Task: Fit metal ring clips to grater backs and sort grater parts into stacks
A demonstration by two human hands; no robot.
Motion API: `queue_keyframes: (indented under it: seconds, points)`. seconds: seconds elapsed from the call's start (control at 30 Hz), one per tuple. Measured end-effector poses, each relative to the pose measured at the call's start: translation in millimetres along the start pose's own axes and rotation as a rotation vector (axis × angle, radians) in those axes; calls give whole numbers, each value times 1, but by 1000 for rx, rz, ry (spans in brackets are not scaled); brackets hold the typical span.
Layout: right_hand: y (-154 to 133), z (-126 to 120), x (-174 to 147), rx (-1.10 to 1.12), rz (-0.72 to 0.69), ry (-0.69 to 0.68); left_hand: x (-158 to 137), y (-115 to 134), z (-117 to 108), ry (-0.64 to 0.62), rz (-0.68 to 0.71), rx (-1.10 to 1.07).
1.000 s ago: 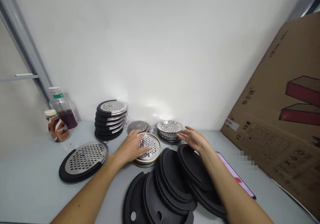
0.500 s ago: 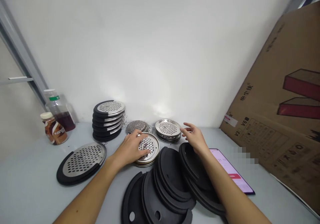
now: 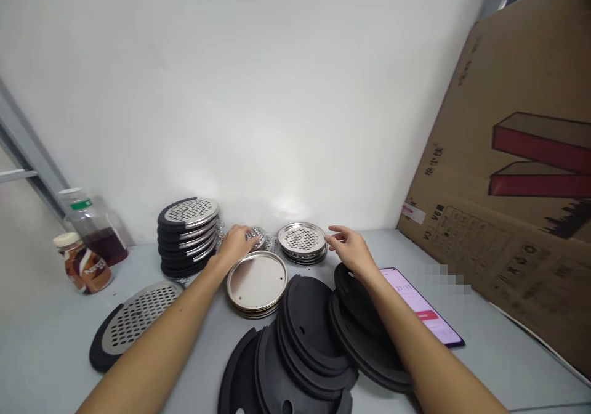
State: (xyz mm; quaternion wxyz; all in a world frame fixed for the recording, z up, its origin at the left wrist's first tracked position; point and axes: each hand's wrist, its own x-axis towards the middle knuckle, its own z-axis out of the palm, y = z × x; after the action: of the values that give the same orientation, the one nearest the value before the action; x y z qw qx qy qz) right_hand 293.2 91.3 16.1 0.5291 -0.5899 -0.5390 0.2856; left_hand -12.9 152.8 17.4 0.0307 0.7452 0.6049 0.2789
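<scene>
My left hand [image 3: 236, 243] reaches to the back, its fingers and thumb at a round grater disc [image 3: 257, 236] on a low pile near the wall; its palm hides part of the disc. In front lies a stack of rimmed metal plates [image 3: 257, 280], a smooth one on top. My right hand [image 3: 353, 252] has its fingers apart, fingertips beside the rim of a stack of silver grater plates [image 3: 302, 239]; whether they touch is unclear. Overlapping black rounded holders [image 3: 316, 318] lie below it, partly under the right forearm.
At left stand several stacked black-edged graters [image 3: 189, 235], with one more grater [image 3: 138, 315] lying in front, partly behind my forearm. Farther left are a brown bottle [image 3: 85, 265] and a clear bottle of dark liquid [image 3: 99, 229]. A phone [image 3: 422, 306] and large carton [image 3: 489, 217] occupy the right.
My left hand has moved back from the middle plate stack to the pile by the wall. A smooth plate now shows where a grater disc was. My right hand has hardly moved.
</scene>
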Motion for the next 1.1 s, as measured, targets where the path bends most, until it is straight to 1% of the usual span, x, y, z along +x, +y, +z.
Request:
queue_keyframes:
  seconds: [0.07,0.13,0.23,0.33,0.43,0.5,0.57,0.67,0.73,0.83,0.97,1.03,1.1]
  points:
    - [-3,-3,0,44,20,-1,-1,-6,3,-22,26,-7]
    - [-9,-10,1,96,36,4,-3,-9,0,-31,63,-28]
    - [-21,-31,3,169,38,47,-9,-9,-10,-8,106,-69]
    - [-28,-56,5,203,25,127,-25,-11,-19,11,121,-110]
    - [-23,-68,7,191,30,175,-46,-20,-23,6,95,-130]
    - [-13,-66,9,165,41,185,-58,-30,-24,-6,56,-130]
    - [-1,-59,11,122,44,182,-67,-40,-26,-28,20,-129]
    - [15,-48,15,16,25,169,-71,-52,-26,-55,-15,-140]
    - [20,-45,17,-77,4,150,-72,-56,-22,-57,-56,-155]
    - [24,-46,18,-202,-22,104,-73,-58,-10,-30,-154,-198]
    - [25,-46,18,-378,-52,62,-70,-53,7,7,-267,-312]
    - [25,-43,16,-458,-70,38,-66,-50,11,18,-296,-384]
    - [23,-40,14,-490,-86,21,-62,-48,12,29,-303,-454]
